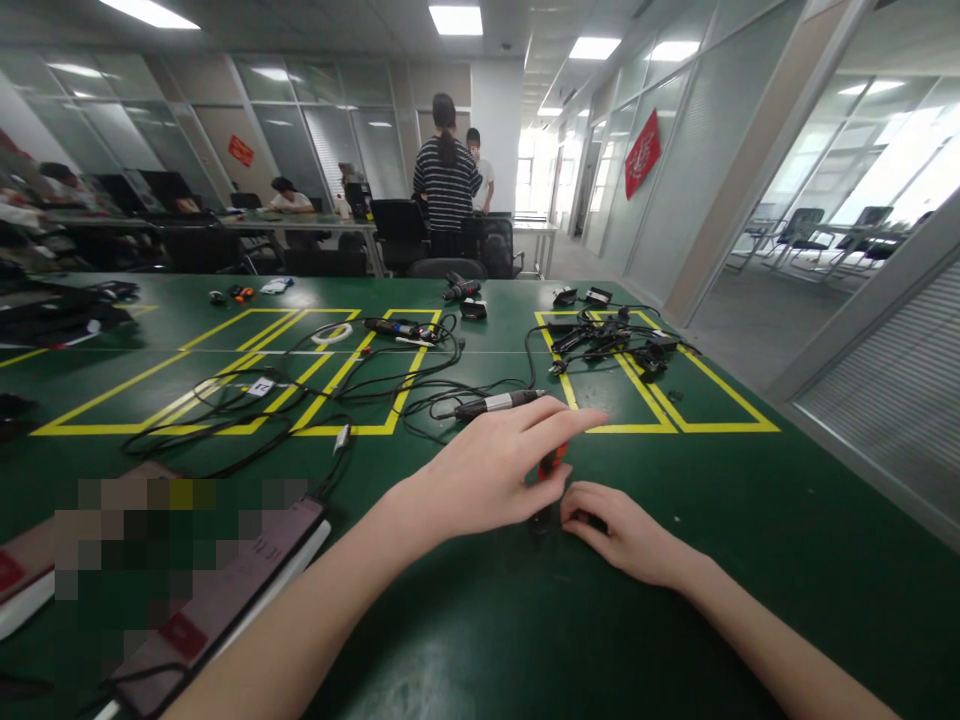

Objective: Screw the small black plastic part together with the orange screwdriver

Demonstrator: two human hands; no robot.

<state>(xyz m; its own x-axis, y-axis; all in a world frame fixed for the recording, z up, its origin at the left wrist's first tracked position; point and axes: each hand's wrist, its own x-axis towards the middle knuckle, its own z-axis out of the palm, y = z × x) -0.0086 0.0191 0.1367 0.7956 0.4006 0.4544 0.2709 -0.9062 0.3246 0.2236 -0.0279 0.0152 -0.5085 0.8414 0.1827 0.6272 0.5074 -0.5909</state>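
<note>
your left hand point(491, 470) reaches in over a small orange-and-black thing point(553, 460) on the near side of the green table point(750, 520). its grip is spread, with the thumb below and the fingers above, and the orange part shows between them; you cannot tell from this view whether it is pinched. the hand hides much of the thing, and its dark lower end is blurred.

your right hand point(622, 530) is just to the right, its fingers and thumb curled toward each other close to that dark end. whether that grip pinches anything, you cannot tell.

just beyond your left hand lies a silver-and-black tool point(499, 402), with loose black cables point(274, 435) looping out to the left. farther back on the table are a white ring point(332, 333), a dark slim tool point(390, 326) and, on the right, a tangle of black parts point(600, 335) over the yellow tape outlines point(360, 430). near your left forearm, a partly pixelated flat device point(247, 570) lies tilted across your view. past the table, a person in a striped top point(448, 185) stands with their back to you.
</note>
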